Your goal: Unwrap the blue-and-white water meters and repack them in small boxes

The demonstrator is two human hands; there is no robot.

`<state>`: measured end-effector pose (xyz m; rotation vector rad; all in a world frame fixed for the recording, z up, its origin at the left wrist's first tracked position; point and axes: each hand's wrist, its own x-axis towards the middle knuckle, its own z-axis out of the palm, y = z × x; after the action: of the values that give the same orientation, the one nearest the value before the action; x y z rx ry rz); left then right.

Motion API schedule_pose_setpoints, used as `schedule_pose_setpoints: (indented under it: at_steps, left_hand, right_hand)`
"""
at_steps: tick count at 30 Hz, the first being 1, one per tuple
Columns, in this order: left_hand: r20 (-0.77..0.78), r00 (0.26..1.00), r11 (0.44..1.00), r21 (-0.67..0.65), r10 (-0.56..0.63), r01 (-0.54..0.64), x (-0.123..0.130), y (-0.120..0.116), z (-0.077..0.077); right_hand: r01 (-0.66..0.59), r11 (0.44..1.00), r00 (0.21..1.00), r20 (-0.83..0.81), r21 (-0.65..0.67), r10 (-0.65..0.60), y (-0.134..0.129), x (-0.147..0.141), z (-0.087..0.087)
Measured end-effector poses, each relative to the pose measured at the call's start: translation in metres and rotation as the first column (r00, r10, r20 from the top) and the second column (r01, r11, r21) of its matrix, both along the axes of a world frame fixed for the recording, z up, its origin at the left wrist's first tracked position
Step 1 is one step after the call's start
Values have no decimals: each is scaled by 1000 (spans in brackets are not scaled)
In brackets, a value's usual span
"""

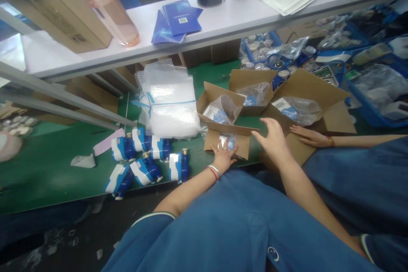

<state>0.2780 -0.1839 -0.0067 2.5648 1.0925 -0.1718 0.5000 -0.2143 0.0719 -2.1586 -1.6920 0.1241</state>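
Note:
My left hand (223, 157) has its fingers spread over the near side of a small open cardboard box (243, 146). Its fingertips reach in at a bubble-wrapped item (231, 141) with white and blue on it. Raised just right of that box, my right hand (274, 142) is open, thumb and fingers apart, holding nothing. Behind stand two more open boxes, one on the left (205, 93) and one farther back (234, 78), each with a bubble-wrapped item inside. A larger open carton (334, 89) to the right also contains a wrapped item (296, 109).
A co-worker's hand (310, 137) rests on the large carton's flap. Several blue bottles (185, 165) with white-and-blue cards lie left on the green table (63, 187), near stacked bubble bags (174, 114). A white shelf (146, 53) crosses above; blue bins (369, 106) stand right.

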Motion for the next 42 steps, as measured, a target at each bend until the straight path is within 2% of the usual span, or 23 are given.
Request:
schedule_pose_setpoints:
  at_steps: [2,4,6,8,10,13,16,18,20,22,24,26,28,30,34,36,38,40,42]
  left_hand:
    - [-8,1000,1000,2,14,-14,1,-1,1]
    - [3,1000,1000,2,20,-20,0,-1,2]
    - [26,999,1000,-1,20,-20,0,-1,2]
    - [40,999,999,-5,35,-35,0,-1,1]
    - [40,997,998,-10,62,-62,2,0,-1]
    - [49,996,997,-22,80,-79,4,0,-4]
    - [65,995,997,-29,79,-77,4,0,-7]
    - [66,994,996,-28,84,-82,3,-1,-9]
    - [69,994,996,-27,88,-86,2,-1,-11]
    - [78,992,995,-24,96,-94,2,-1,-11]
    - [90,991,995,-16,98,-97,4,-1,-12]
    - [96,991,995,-14,96,-95,5,-1,-13]
    - [105,991,996,-11,88,-88,0,-3,-15]
    - [144,989,999,8,45,-47,-14,-8,-16]
    - [312,929,978,115,-201,173,-72,-26,-16]
    - [370,904,972,172,-214,160,-99,-29,-13]
    - [385,912,975,212,-144,64,-112,-19,-9]
    - [361,925,971,236,-120,33,-110,3,-7]
    - [316,931,964,246,-180,103,-101,28,-7]
  right_hand:
    - [-218,974,976,-18,-63,217,34,-8,19]
    - [-389,906,919,-2,-165,394,63,-12,28]
    - [-467,854,870,52,-228,489,82,-11,26]
    - [-528,822,824,107,-212,556,88,-9,16]
    - [-560,815,803,143,-146,578,83,-11,4]
    - [-530,845,830,163,-64,533,64,-25,-8]
    - [-500,864,860,91,-55,503,49,-39,-7]
    - [-525,847,851,-37,-87,524,50,-39,1]
    - [-590,789,805,-208,-171,556,59,-32,8]
    - [-674,686,735,-339,-273,587,72,-24,10]
    - [-744,571,668,-391,-346,633,81,-21,2]
    - [-783,504,619,-374,-364,691,80,-26,-14]
    - [-782,519,616,-307,-344,726,67,-35,-36]
    - [-750,584,654,-212,-310,727,49,-43,-59]
    - [-684,676,711,-44,-275,701,21,-50,-93]
    - [-667,703,720,30,-247,693,14,-53,-102]
    - [-658,720,723,85,-220,686,10,-58,-105]
    - [-656,726,720,116,-206,684,8,-62,-105]
    - [-658,724,715,130,-205,687,6,-66,-104]
